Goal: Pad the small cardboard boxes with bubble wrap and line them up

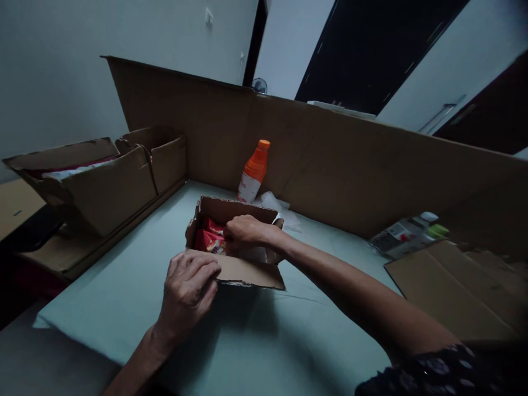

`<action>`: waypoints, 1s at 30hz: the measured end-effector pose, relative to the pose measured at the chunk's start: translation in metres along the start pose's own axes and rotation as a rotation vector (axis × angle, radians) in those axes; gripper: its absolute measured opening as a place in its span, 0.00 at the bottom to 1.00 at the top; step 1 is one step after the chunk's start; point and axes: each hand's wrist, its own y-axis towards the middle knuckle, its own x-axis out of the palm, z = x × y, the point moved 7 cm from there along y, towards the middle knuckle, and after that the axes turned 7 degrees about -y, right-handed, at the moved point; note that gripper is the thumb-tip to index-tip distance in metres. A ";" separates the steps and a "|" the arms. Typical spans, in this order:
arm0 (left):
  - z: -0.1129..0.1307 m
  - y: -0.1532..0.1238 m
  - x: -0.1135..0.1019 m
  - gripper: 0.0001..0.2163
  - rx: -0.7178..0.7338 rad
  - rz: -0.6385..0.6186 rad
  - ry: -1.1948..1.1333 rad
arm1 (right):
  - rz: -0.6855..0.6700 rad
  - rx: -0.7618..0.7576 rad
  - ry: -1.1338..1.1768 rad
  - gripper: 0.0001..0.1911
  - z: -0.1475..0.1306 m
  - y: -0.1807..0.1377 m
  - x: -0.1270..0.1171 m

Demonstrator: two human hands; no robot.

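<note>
A small open brown cardboard box sits on the pale green-covered bench, its near flap folded outward toward the person. Shiny red printed packets lie inside, on the box's left side. The left hand is partly closed, fingers bent over the near flap by its left corner, holding it. The right hand reaches into the box from the right, fingers curled down against the packets; whether it grips one I cannot tell.

Just behind the box stands an orange plastic bottle with an orange cap and white label, slightly tilted in view, with crumpled translucent plastic beside it. A tall brown cardboard panel runs along the back. Clear plastic bottles lie at the right, near a brown cardboard piece.
</note>
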 end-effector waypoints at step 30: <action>-0.001 0.011 0.002 0.10 -0.043 -0.042 0.029 | 0.161 0.028 0.130 0.11 0.013 -0.016 -0.002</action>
